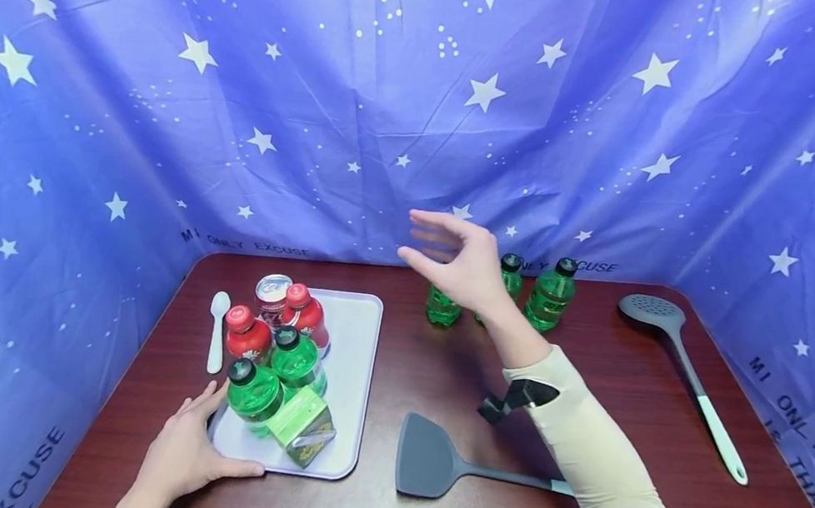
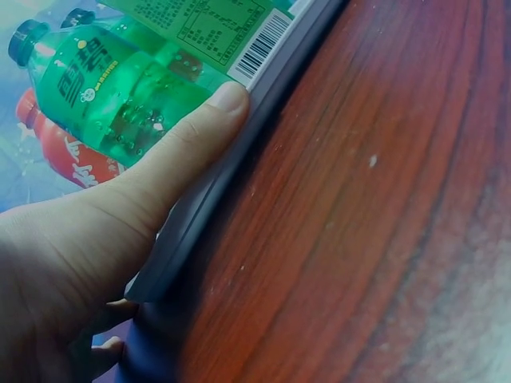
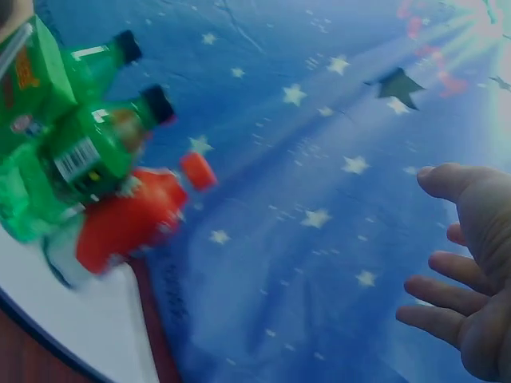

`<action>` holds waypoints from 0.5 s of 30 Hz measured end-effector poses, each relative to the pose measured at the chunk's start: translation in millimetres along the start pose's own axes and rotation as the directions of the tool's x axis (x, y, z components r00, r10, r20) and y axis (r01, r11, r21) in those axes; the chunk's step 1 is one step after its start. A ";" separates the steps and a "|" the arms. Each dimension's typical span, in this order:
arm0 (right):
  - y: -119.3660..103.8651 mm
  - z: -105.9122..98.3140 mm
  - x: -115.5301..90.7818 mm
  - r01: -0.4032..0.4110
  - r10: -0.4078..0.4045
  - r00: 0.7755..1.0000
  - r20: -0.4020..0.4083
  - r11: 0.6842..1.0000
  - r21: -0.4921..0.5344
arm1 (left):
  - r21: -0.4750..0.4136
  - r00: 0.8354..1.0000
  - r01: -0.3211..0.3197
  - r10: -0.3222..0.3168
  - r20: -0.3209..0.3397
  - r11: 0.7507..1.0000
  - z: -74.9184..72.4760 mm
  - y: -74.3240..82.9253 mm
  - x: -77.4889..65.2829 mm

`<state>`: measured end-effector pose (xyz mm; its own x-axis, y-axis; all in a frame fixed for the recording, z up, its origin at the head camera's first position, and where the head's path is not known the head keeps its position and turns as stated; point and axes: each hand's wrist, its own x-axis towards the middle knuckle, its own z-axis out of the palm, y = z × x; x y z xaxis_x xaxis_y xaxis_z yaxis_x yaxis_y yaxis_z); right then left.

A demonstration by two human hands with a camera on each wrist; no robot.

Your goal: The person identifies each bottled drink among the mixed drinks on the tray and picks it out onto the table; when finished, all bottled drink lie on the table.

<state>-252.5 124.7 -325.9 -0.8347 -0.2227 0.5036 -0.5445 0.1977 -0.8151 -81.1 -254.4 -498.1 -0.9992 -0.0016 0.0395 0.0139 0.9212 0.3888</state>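
My left hand (image 1: 185, 447) grips the near left corner of a white tray (image 1: 349, 365), the thumb lying along its front rim and the fingers at its left side. On the tray stand two green bottles (image 1: 299, 361) with black caps, two red bottles (image 1: 247, 339), a can (image 1: 272, 293) and a green drink carton (image 1: 305, 423). Raised above the table, my right hand (image 1: 463, 260) has its fingers spread and holds nothing. Behind it in the head view are more green bottles (image 1: 550, 295), one partly hidden by the hand.
A white spoon (image 1: 217, 333) lies left of the tray. A grey spatula (image 1: 427, 457) rests right of the tray, partly under my right forearm. At the far right lies a slotted skimmer (image 1: 660, 315) with a pale handle. A blue star-patterned curtain (image 1: 363, 115) surrounds the table.
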 end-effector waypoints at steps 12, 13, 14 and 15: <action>17.7 75.4 -0.6 -0.046 0.054 0.986 0.160 0.998 -0.053 | 0.021 0.999 0.025 -0.026 0.030 0.999 -2.7 2.1 0.5; 19.9 80.1 -1.6 -0.061 0.068 0.983 0.170 0.997 -0.047 | 0.018 0.999 0.024 -0.025 0.027 1.000 -2.6 1.6 0.5; 22.0 84.5 -2.3 -0.076 0.081 0.981 0.175 0.996 -0.037 | 0.017 0.999 0.025 -0.026 0.025 1.000 -2.6 1.0 0.5; 23.7 88.5 -3.0 -0.088 0.091 0.980 0.176 0.996 -0.026 | 0.015 0.999 0.025 -0.026 0.021 1.000 -2.5 0.4 0.4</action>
<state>-255.6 45.6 -372.0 -0.8533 -0.3681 0.3693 -0.4712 0.2410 -0.8485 -81.4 -255.0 -495.6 -0.9998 -0.0172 0.0101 -0.0121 0.9265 0.3762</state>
